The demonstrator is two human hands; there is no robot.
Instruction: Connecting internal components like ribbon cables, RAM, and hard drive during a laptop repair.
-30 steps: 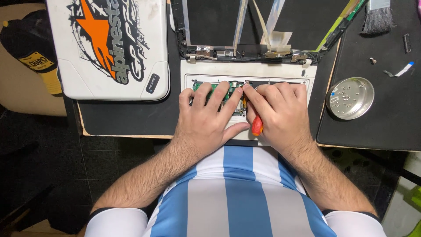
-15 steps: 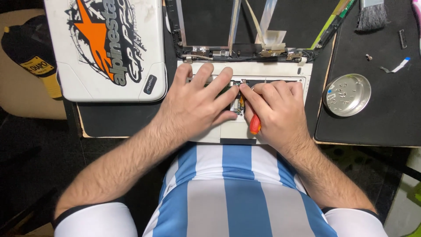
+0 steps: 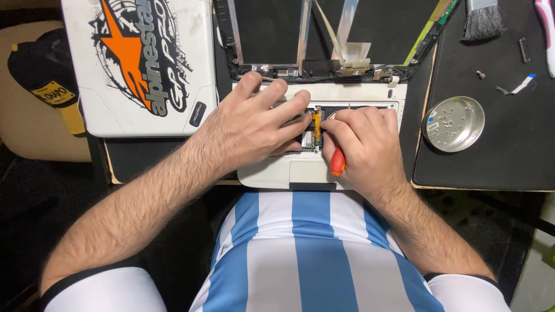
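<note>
Right hand (image 3: 364, 147) gripping orange screwdriver (image 3: 337, 163), tip hidden, left hand (image 3: 248, 130) spread on laptop (image 3: 300, 173)

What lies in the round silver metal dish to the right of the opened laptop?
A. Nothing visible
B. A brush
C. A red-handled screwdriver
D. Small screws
D. The round silver metal dish holds a scatter of small screws. The black-bristled brush lies apart at the top of the black mat, and the red-handled screwdriver is in the right hand over the opened white laptop base.
</note>
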